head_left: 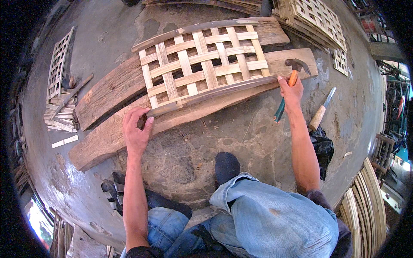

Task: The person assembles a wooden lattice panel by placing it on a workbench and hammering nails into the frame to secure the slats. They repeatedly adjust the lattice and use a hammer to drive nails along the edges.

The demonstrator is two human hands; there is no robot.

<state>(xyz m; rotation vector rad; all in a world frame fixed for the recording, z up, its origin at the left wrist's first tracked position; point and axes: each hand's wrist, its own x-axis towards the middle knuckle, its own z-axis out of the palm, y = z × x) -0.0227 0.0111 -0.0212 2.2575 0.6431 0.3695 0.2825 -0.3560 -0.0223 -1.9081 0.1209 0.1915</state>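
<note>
A woven lattice panel (210, 76) of pale bamboo-like strips, edged with darker strips along its far and near sides, lies across two thick, rough wooden beams. At its near left corner, my left hand (136, 129) is closed, with curled fingers and thumb around the end of the near edge strip. My right hand (292, 92) grips a hammer (293, 78) with an orange and green handle, its dark claw head pointing away from me. The right thumb and fingertip also touch the near edge strip close to its right end.
The near beam (112, 138) and far beam (112, 88) rest on the concrete floor. A wooden-handled knife (323, 109) lies right of my right forearm, beside a black plastic bag (322, 150). Stacked lattices (316, 21) stand far right; another lattice (59, 64) and loose strips (62, 116) lie left.
</note>
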